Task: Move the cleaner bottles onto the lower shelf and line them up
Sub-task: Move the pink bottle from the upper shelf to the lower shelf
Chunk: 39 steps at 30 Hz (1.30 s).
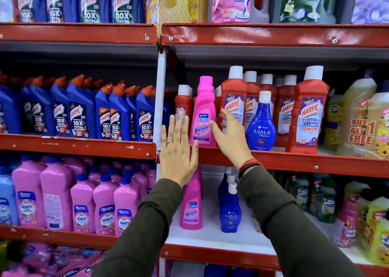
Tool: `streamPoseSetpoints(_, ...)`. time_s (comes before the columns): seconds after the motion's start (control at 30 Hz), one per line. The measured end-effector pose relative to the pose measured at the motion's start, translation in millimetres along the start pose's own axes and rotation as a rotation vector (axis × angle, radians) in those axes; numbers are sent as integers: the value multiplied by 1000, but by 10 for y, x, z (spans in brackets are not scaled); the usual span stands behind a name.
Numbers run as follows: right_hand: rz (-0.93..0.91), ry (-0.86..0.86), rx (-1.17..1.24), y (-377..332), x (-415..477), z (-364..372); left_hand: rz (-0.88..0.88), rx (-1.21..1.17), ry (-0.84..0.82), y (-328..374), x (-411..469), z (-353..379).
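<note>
Hands flanked a pink Vanish bottle (203, 112) that stood upright at the front edge of the middle shelf (294, 160). The left hand (176, 150) was flat and released, fingers spread upward, its thumb touching the bottle's lower left corner. The right hand (229, 135) was spread wide too, grasping nothing, its thumb just beside the bottle's right side and its fingers in front of a red Harpic bottle (234, 99). A blue Ujala bottle (261, 125) stood upright on the same shelf just right of that hand. On the lower shelf (210, 238) below, another pink Vanish bottle (191, 209) and another blue Ujala bottle (230, 211) stood upright near each other, partly hidden behind dark green sleeves (284, 224).
</note>
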State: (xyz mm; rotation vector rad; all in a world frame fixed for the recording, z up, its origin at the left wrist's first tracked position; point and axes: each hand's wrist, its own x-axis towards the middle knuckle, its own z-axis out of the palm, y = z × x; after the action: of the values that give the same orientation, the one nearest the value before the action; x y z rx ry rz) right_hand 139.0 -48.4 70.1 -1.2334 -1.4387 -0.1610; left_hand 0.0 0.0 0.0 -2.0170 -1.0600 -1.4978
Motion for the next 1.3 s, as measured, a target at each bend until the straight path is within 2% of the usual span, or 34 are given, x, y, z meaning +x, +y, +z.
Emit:
streamPoseSetpoints(0.17,88,-56,51,1,140,167,-28,8,-96,-132,-173,210)
streamPoseSetpoints(0.4,153,-42,156,107,165,248,19,17,-38,-208,-242,352)
streamPoseSetpoints(0.77,74,77,319,5,149,115,27,46,-45,-230,-247,390)
streamPoseSetpoints(0.93,102,95,393,-77,135,-139,29,47,-34,-218,-249,382)
streamPoseSetpoints(1.1,110,29,498,-90,-144,-319,40,29,-25,-224,-270,352)
streamPoseSetpoints(1.3,114,-13,488,128,-737,-287,42,-10,21,-189,-514,298)
